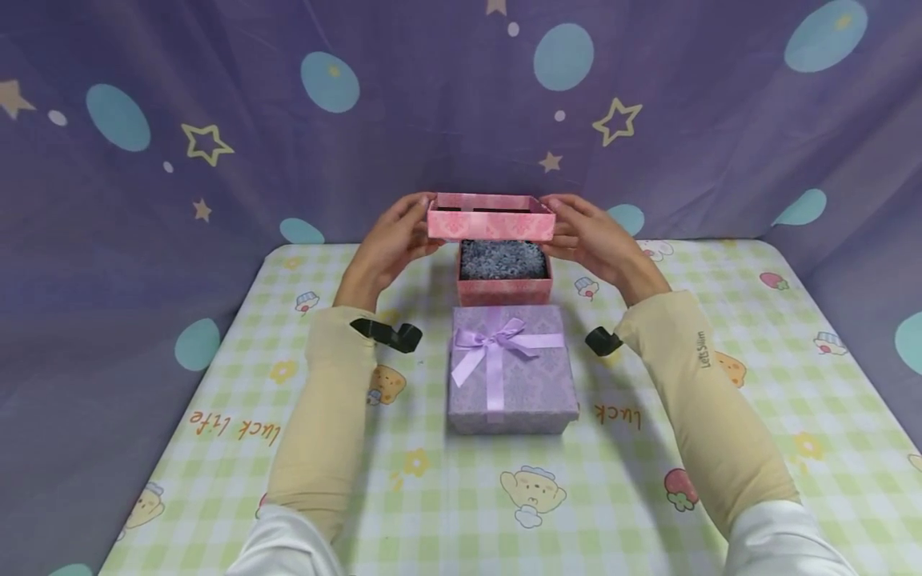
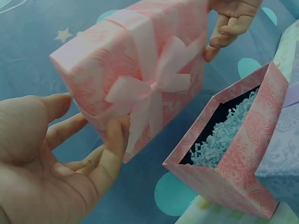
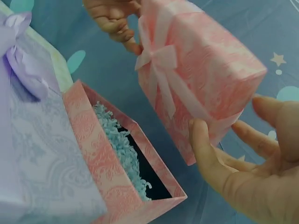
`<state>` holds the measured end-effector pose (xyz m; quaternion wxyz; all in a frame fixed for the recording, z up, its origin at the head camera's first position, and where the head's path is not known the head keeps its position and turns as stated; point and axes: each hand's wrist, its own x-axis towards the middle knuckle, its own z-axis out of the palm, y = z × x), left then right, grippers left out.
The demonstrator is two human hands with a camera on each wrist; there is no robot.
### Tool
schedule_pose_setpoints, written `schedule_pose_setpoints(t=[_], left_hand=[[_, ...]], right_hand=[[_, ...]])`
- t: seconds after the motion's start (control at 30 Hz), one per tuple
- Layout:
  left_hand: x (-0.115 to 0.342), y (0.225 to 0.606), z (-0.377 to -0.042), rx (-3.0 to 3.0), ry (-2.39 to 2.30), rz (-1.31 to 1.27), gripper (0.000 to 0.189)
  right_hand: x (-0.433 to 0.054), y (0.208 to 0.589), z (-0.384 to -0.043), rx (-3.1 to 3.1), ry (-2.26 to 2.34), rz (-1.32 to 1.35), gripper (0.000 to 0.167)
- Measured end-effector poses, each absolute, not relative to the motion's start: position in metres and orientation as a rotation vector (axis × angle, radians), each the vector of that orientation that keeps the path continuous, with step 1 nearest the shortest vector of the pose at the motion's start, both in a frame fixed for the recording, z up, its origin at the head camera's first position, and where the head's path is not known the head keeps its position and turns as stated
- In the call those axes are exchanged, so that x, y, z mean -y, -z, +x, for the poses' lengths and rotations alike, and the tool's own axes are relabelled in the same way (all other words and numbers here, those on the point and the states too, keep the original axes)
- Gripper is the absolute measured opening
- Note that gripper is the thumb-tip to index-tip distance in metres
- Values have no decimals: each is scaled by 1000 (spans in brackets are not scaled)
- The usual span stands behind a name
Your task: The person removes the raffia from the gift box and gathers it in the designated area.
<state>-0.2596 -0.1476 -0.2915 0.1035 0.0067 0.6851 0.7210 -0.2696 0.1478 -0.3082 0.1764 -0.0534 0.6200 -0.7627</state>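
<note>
Both hands hold a pink box lid (image 1: 491, 225) by its two short ends, raised over the far part of the table. The left hand (image 1: 390, 246) pinches one end and the right hand (image 1: 596, 242) the other, thumbs near the upper edge. A pale pink ribbon bow (image 2: 153, 86) shows on the lid's outer face in both wrist views; the head view shows part of its hollow side. Below the lid stands the matching pink box base (image 1: 504, 292), uncovered, filled with bluish shredded paper (image 3: 122, 148).
A purple gift box (image 1: 529, 392), lidded and tied with a lilac bow (image 1: 497, 340), stands in front of the pink base, close against it. The checkered tablecloth (image 1: 461, 520) covers the table. A purple curtain (image 1: 446, 104) hangs right behind the far edge.
</note>
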Motion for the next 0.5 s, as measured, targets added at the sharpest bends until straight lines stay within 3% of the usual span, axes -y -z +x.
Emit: schedule_pose_setpoints(t=[0.5], left_hand=[[172, 291, -257, -2027, -2076, -83, 46]], right_hand=[[-121, 302, -270, -1757, 2080, -170, 53]])
